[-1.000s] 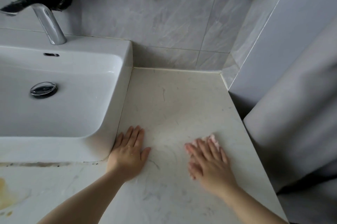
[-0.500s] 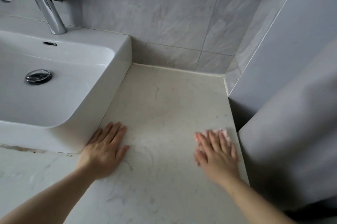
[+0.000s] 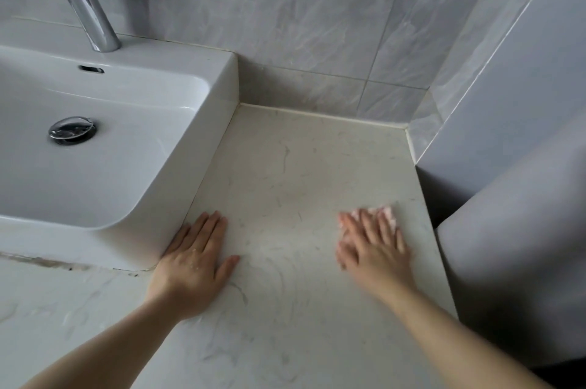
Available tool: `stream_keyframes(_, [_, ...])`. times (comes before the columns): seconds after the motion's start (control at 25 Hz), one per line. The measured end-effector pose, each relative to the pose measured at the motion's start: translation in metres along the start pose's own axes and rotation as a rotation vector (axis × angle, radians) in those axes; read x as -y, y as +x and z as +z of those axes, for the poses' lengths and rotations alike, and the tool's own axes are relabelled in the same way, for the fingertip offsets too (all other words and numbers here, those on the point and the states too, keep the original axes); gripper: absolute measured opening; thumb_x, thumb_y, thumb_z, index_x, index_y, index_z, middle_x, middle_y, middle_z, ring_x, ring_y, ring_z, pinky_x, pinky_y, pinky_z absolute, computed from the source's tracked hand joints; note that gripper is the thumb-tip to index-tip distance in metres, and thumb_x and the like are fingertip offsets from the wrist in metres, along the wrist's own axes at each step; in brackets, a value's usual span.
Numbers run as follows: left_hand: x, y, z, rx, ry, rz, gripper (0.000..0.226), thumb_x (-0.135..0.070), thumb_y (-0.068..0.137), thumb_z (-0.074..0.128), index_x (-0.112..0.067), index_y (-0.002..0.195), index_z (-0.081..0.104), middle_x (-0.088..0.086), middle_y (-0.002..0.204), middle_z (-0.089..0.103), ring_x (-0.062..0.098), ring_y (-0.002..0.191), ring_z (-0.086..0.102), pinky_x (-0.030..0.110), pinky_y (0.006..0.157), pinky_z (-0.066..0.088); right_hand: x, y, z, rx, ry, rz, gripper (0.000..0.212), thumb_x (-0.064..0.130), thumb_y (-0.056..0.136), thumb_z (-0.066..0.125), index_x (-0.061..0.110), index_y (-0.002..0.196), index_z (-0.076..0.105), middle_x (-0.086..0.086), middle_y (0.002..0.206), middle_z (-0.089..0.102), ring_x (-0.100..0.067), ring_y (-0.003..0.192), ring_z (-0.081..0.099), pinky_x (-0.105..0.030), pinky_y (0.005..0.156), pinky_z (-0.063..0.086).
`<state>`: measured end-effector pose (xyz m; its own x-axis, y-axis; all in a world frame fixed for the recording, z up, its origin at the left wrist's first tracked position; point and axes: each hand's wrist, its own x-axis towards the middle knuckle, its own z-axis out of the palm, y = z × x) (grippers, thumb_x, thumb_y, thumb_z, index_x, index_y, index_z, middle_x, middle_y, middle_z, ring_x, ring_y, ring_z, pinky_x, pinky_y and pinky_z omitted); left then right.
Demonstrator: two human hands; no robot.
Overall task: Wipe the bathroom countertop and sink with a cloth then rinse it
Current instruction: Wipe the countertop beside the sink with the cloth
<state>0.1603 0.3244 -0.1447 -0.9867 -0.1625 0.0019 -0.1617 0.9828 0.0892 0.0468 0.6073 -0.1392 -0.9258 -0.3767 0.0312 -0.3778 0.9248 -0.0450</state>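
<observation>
Pink cloth [image 3: 388, 215] flat under R hand [image 3: 374, 250] on veined marble countertop [image 3: 285, 173].

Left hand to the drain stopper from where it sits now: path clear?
Probably yes. The left hand lies flat on the countertop against the outer wall of the sink; it must lift over the rim, but nothing shows in the basin before the drain stopper.

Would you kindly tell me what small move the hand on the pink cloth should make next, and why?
Probably slide the right hand and its pink cloth forward toward the tiled wall: the fingers lie flat on the cloth near the countertop's right edge, with bare countertop stretching ahead.
</observation>
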Motion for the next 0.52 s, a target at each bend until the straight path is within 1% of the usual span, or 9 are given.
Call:
stream_keyframes(0.08, [0.000, 0.000, 0.000, 0.003, -0.002, -0.013, 0.075, -0.057, 0.093, 0.011, -0.005, 0.135, 0.046, 0.010, 0.139, 0.048, 0.023, 0.130, 0.042, 0.025, 0.110, 0.004, 0.010, 0.044, -0.005, 0.067, 0.093, 0.211, 0.060, 0.058, 0.089, 0.016, 0.043, 0.147, 0.011, 0.005, 0.159, 0.008, -0.026, 0.146, 0.002, -0.047, 0.116, 0.001])
stream_keyframes(0.16, [0.000, 0.000, 0.002, -0.005, -0.020, -0.006, 0.074, -0.056, 0.093, 0.011, -0.005, 0.135, 0.046, 0.009, 0.139, 0.048, 0.023, 0.130, 0.042, 0.025, 0.110, 0.003, 0.044, 0.056, -0.003, 0.080, 0.149, 0.213, 0.056, 0.052, 0.094, 0.025, 0.044, 0.147, 0.011, 0.005, 0.160, 0.005, -0.027, 0.146, -0.001, -0.050, 0.115, -0.003])
stream_keyframes(0.2, [0.000, 0.000, 0.003, -0.018, -0.017, 0.005, 0.074, -0.056, 0.093, 0.012, -0.005, 0.135, 0.045, 0.009, 0.140, 0.047, 0.022, 0.130, 0.041, 0.025, 0.110, 0.002, 0.062, 0.044, 0.000, 0.057, 0.120, 0.116, 0.056, 0.052, 0.092, 0.027, 0.043, 0.146, 0.017, 0.004, 0.159, 0.011, -0.029, 0.146, 0.005, -0.051, 0.114, 0.000])
stream_keyframes(0.28, [0.000, 0.001, 0.003, -0.050, -0.009, 0.018, 0.073, -0.056, 0.093, 0.014, -0.006, 0.135, 0.045, 0.009, 0.140, 0.047, 0.022, 0.131, 0.040, 0.024, 0.110, 0.001, 0.084, 0.000, 0.006, -0.046, 0.113, -0.169, 0.059, 0.053, 0.083, 0.034, 0.039, 0.141, 0.036, 0.003, 0.150, 0.038, -0.031, 0.139, 0.032, -0.050, 0.112, 0.017])
stream_keyframes(0.32, [0.000, 0.001, 0.003, -0.059, -0.014, 0.022, 0.072, -0.056, 0.093, 0.016, -0.006, 0.136, 0.044, 0.009, 0.141, 0.046, 0.022, 0.132, 0.039, 0.024, 0.110, 0.000, 0.085, -0.020, 0.005, -0.015, 0.137, -0.280, 0.059, 0.054, 0.081, 0.037, 0.037, 0.137, 0.041, 0.003, 0.143, 0.048, -0.031, 0.133, 0.043, -0.048, 0.108, 0.026])
stream_keyframes(0.36, [0.000, 0.000, 0.003, -0.081, -0.018, 0.030, 0.073, -0.056, 0.091, 0.017, -0.006, 0.138, 0.042, 0.008, 0.143, 0.042, 0.021, 0.134, 0.035, 0.024, 0.110, -0.001, 0.079, -0.028, 0.004, 0.033, 0.094, -0.317, 0.059, 0.055, 0.080, 0.036, 0.037, 0.136, 0.042, 0.004, 0.139, 0.052, -0.030, 0.130, 0.046, -0.046, 0.106, 0.030])
stream_keyframes(0.44, [0.002, 0.000, 0.007, -0.148, -0.035, 0.060, 0.076, -0.056, 0.088, 0.014, -0.008, 0.143, 0.033, 0.006, 0.149, 0.032, 0.020, 0.139, 0.024, 0.024, 0.110, -0.004, 0.054, -0.011, 0.003, 0.040, -0.016, -0.218, 0.067, 0.060, 0.078, 0.022, 0.040, 0.142, 0.030, 0.005, 0.149, 0.040, -0.027, 0.139, 0.032, -0.044, 0.111, 0.026])
stream_keyframes(0.48, [0.002, 0.001, 0.007, -0.164, -0.036, 0.080, 0.077, -0.057, 0.087, 0.011, -0.009, 0.144, 0.031, 0.006, 0.150, 0.029, 0.019, 0.140, 0.020, 0.025, 0.110, -0.005, 0.045, 0.005, -0.001, 0.020, -0.011, -0.108, 0.070, 0.062, 0.078, 0.014, 0.042, 0.145, 0.020, 0.006, 0.155, 0.026, -0.025, 0.144, 0.018, -0.044, 0.114, 0.017])
stream_keyframes(0.52, [0.003, 0.000, 0.005, -0.164, -0.030, 0.102, 0.077, -0.057, 0.087, 0.010, -0.009, 0.143, 0.032, 0.006, 0.150, 0.030, 0.019, 0.140, 0.019, 0.025, 0.110, -0.006, 0.042, 0.017, -0.003, 0.065, 0.022, 0.023, 0.068, 0.062, 0.081, 0.011, 0.044, 0.147, 0.013, 0.007, 0.158, 0.015, -0.024, 0.146, 0.008, -0.044, 0.116, 0.009])
